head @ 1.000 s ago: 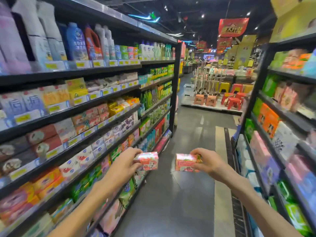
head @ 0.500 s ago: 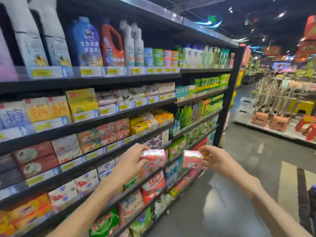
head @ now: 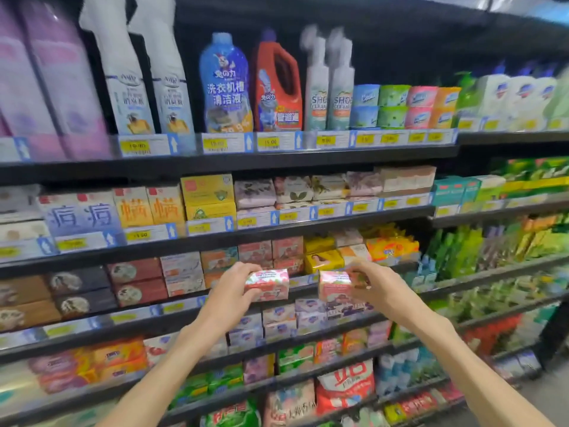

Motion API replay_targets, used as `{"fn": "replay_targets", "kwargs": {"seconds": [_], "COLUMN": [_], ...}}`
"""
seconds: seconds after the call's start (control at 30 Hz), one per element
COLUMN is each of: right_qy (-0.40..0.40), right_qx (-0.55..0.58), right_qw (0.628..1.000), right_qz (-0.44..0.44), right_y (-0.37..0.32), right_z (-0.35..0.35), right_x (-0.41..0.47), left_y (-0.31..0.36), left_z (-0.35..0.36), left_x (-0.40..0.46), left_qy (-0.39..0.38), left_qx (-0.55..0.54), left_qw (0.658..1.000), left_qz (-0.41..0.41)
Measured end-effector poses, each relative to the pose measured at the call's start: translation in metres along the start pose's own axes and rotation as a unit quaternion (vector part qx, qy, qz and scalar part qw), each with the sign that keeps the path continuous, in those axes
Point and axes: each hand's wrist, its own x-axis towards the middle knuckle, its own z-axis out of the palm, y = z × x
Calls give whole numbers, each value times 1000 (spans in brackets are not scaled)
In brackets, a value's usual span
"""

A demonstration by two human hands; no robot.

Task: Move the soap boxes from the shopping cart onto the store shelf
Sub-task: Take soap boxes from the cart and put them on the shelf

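Observation:
My left hand (head: pixel 231 289) grips a pink-and-white soap box (head: pixel 268 285) by its left end. My right hand (head: pixel 374 288) grips a second pink soap box (head: pixel 334 285) by its right end. Both boxes are held side by side, just in front of the black shelf edge (head: pixel 301 291) of the third shelf from the top. On that shelf, right behind the hands, stand matching pink soap boxes (head: pixel 271 251) beside yellow ones (head: pixel 323 260). The shopping cart is out of view.
Black store shelving fills the view. Detergent bottles (head: pixel 226 84) stand on the top shelf, boxed soaps (head: pixel 209 195) on the second, more soap packs (head: pixel 280 322) below the hands. A strip of grey floor (head: pixel 542 396) shows at the lower right.
The view has turned left from the aisle to face the shelving. Both hands have risen with their soap boxes toward the third shelf.

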Motion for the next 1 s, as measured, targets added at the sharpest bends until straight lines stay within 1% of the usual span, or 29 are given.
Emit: {"fn": "replay_targets", "kwargs": {"seconds": [0.1,0.27,0.4,0.6,0.73,0.9,1.0], "right_qy": [7,18,17,-6,-18,-23,-32], "right_qx": [4,-1,10,60,75,83,84], "right_qw": [1000,998,996,993,992,991,990], "right_qz": [-29,-67,-85,-102,-101,-107,-111], "right_y": [-2,-6,0,8,14,15,15], "right_z": [17,32,42,52,60,63,66], "right_x": [40,86,112,138,149,160,165], "left_y": [-15,-38,-42,-46,-50,-55,-59], "left_z": [3,10,21,41,54,71,77], "left_x": [13,41,57,72,77,80,79], "left_qy": [28,37,41,26,17,4,10], "left_qx": [14,29,48,65,75,106,134], "left_qw": [999,997,995,991,987,982,978], "left_qz": [-23,-58,-72,-117,-143,-159,-161]}}
